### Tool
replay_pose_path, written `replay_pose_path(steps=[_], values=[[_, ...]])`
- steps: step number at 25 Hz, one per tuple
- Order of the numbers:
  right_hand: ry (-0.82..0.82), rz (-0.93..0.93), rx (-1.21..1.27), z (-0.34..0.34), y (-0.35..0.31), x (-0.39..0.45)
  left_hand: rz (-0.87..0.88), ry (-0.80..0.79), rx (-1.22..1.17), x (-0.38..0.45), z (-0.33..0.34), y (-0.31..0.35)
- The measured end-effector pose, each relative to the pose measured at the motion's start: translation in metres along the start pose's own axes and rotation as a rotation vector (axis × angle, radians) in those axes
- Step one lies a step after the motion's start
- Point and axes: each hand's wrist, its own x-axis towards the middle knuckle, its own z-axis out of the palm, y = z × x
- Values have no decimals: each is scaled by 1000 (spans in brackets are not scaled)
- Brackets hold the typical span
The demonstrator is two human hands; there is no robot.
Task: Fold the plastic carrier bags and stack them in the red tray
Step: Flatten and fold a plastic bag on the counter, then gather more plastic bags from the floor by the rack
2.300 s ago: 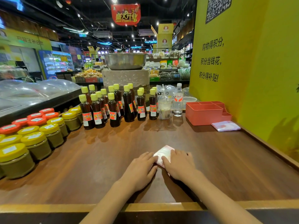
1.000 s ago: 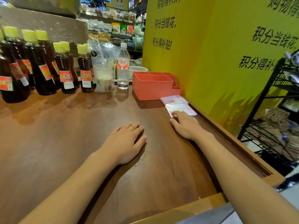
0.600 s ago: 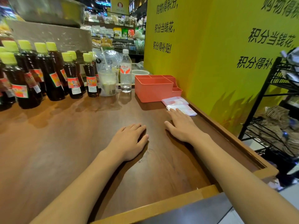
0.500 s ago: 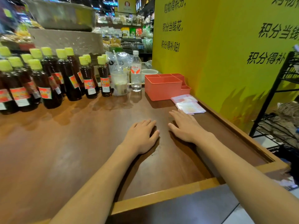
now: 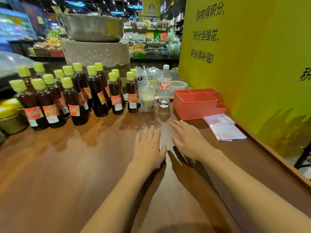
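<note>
Here your left hand (image 5: 149,148) lies flat on the wooden counter (image 5: 67,174) just below the middle of the frame, fingers straight and slightly spread, holding nothing. Your right hand (image 5: 188,142) lies just beside it to the right, also flat with straight fingers, also holding nothing; the two thumbs are near each other but apart.

The folded bags sit to the right of your hands, near the counter's right edge. The nearer folded bag (image 5: 227,132) overlaps the lower edge of the farther folded bag (image 5: 218,118), and the farther one lies just in front of the red tray (image 5: 195,106). Neither bag is in the tray. The tray stands right of centre against the yellow wall (image 5: 252,64) and is split into several compartments; you can see into the large front one only partly, and what shows of it holds nothing.

Left of the tray stands a clear water bottle (image 5: 165,86) with a white cap, with only a little water showing at its bottom. Next to it is a plastic cup (image 5: 148,98) wrapped in a clear bag, with a pale drink inside. A small clear tub (image 5: 178,85) sits behind the tray. Across the left half of the frame stands a cluster of dark sauce bottles (image 5: 94,95) with yellow caps, all upright. At the far left edge, a jar (image 5: 10,118) with a yellow lid holds something greenish.
</note>
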Motion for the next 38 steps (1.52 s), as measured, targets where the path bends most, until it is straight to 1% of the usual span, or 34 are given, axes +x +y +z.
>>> replay_pose_path(steps=[2, 4, 8, 10, 12, 15, 19, 20, 22, 23, 26, 28, 31, 34, 38], values=[[9, -23, 13, -15, -12, 25, 9, 36, 67, 14, -26, -16], [7, -39, 2, -44, -30, 46, 9, 67, 100, 22, -64, -28], [7, -123, -28, -129, -77, 82, -16, 74, 125, 24, -160, -44], [-4, -152, 4, -186, -111, 103, -24, 73, 157, 25, -228, -54], [-13, -194, 25, -237, -148, 121, -58, 95, 171, 25, -296, -66], [-22, -274, 68, -291, -206, 143, -135, 124, 221, 16, -383, -85], [-41, -399, 77, -326, -278, 163, -270, 145, 251, -20, -453, -116], [-35, -428, 85, -332, -297, 168, -303, 150, 263, -31, -465, -122], [-37, -551, 103, -342, -350, 174, -406, 169, 286, -67, -489, -142], [-27, -628, 100, -342, -381, 174, -467, 178, 307, -88, -500, -153], [-30, -781, 159, -334, -473, 166, -626, 194, 355, -148, -526, -183], [-30, -898, 188, -325, -538, 148, -740, 196, 390, -196, -546, -206], [-72, -1059, 236, -310, -621, 109, -917, 200, 418, -275, -567, -238], [-74, -1204, 237, -295, -682, 74, -1050, 215, 421, -346, -574, -263], [-160, -1354, 253, -261, -763, 24, -1226, 279, 407, -434, -576, -295]])
